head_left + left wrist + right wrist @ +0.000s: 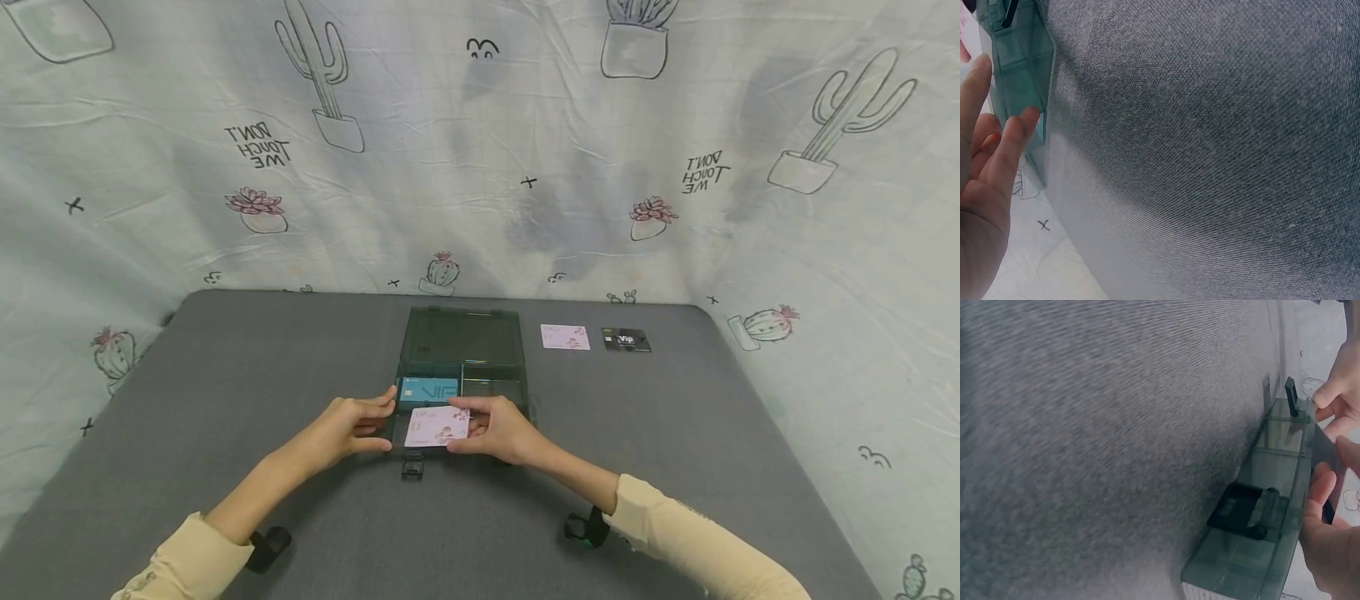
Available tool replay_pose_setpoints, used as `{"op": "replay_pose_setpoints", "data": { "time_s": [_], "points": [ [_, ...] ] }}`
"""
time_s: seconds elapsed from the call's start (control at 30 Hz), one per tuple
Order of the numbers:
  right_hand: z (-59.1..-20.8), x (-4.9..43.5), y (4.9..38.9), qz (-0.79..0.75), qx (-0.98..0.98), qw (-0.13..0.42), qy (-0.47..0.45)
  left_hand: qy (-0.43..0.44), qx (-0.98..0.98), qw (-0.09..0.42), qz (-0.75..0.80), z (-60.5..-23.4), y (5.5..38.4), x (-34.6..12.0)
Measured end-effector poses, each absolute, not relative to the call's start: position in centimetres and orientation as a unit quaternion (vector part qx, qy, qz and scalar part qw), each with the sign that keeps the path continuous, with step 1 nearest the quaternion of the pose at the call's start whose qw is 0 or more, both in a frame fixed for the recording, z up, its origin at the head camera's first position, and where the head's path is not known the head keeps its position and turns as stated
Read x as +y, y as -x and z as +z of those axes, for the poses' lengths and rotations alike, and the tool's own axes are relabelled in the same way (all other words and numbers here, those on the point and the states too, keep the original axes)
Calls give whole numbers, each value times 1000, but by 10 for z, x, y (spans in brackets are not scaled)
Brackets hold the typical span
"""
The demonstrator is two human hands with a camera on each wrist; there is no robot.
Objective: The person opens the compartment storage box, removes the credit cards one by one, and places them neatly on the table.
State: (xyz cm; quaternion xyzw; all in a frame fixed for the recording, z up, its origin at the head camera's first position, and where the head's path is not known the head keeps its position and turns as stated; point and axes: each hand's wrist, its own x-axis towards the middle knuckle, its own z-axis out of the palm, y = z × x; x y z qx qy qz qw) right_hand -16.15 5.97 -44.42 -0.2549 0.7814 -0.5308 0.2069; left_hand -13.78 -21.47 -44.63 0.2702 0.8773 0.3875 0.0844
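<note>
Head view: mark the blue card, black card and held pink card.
Blue card (428,390), head view: middle of face.
Black card (626,340), head view: middle of face.
Held pink card (435,427), head view: middle of face.

Covering the right edge of the pink card (433,427) with the right hand (501,429), hiding part of the box (461,337) beneath the card, and cutting off both sleeves (697,537) at the head view's bottom edge. Cropping the left hand (986,181) at the left wrist view's left edge and the right hand at the right wrist view's right edge.
</note>
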Motion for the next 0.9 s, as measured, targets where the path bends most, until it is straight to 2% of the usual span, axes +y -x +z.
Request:
{"op": "replay_pose_setpoints", "data": {
  "time_s": [0.37, 0.9],
  "points": [
    [-442, 72, 162, -611, 721, 224, 237, -276, 875, 78, 391, -446, 137, -214],
    [-440, 89, 158, -620, 700, 232, 268, -256, 879, 92, 391, -445, 138, -213]
  ]
}}
